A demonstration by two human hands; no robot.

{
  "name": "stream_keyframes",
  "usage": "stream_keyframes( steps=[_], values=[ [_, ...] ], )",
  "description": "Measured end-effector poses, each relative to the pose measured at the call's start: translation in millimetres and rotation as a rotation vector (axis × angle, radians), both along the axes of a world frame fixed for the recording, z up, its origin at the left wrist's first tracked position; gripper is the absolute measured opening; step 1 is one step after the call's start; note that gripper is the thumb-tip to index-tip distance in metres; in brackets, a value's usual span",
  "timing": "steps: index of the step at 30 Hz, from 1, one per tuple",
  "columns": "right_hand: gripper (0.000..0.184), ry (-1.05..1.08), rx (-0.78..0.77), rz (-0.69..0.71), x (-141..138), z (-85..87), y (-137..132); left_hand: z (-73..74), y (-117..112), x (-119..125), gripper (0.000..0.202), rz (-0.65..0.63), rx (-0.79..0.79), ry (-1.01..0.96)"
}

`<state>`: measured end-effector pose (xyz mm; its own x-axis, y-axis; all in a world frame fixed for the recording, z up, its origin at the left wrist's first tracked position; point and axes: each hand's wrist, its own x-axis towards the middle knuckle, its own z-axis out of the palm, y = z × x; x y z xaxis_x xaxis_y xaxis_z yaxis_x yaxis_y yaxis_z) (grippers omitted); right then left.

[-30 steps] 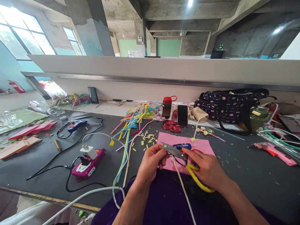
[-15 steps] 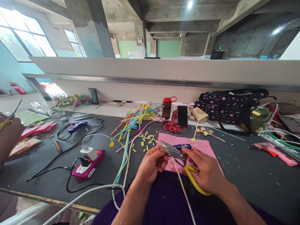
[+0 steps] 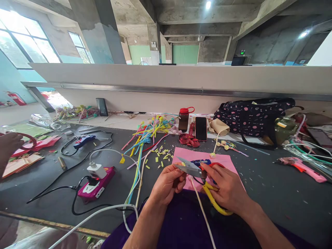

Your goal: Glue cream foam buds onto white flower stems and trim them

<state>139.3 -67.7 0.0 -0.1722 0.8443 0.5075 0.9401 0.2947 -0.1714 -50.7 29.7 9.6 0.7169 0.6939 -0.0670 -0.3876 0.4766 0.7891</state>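
Note:
My right hand (image 3: 228,188) grips a pair of yellow-handled scissors (image 3: 193,170), their blades parted and pointing left. My left hand (image 3: 167,183) is closed in a pinch at the blade tips. A small pale yellow piece shows between its fingertips and the blades, mostly hidden. Below the hands a cream cord (image 3: 203,211) runs down over my dark lap; its upper end lies close to my left fingers. Behind the scissors, a blue tool (image 3: 201,162) lies on a pink sheet (image 3: 181,154), partly covered by my hands.
Yellow cut bits (image 3: 163,154) lie beside a bundle of coloured cords (image 3: 150,133). A magenta power block (image 3: 97,185) with cables sits left, a pink glue gun (image 3: 303,167) right. Behind stand a bottle (image 3: 183,121), a phone (image 3: 201,128) and a bag (image 3: 246,119). Another person's hand (image 3: 9,147) shows far left.
The scissor blades have spread further apart, showing the small yellow piece between them. At far left, the other person's hand has shifted and now shows a dark red loop.

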Motion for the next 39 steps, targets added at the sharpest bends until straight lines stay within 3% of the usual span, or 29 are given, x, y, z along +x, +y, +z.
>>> stream_keyframes(
  steps=[8, 19, 31, 39],
  values=[
    [0.057, 0.013, -0.100, 0.057, 1.4, -0.2, -2.2, 2.7, -1.1, -1.7, 0.017, 0.001, 0.036, 0.034],
    [0.061, -0.029, -0.087, 0.012, 3.6, -5.5, -2.3, -0.4, -2.3, 1.2, 0.016, 0.046, 0.034, 0.069],
    [0.059, -0.037, -0.087, 0.023, 4.9, -9.8, -0.9, -0.2, -1.6, 0.8, 0.013, 0.163, 0.238, 0.194],
    [0.056, 0.004, -0.118, 0.025, 1.9, -1.1, -3.9, 3.8, -2.1, -0.4, 0.013, 0.112, 0.096, 0.164]
  ],
)
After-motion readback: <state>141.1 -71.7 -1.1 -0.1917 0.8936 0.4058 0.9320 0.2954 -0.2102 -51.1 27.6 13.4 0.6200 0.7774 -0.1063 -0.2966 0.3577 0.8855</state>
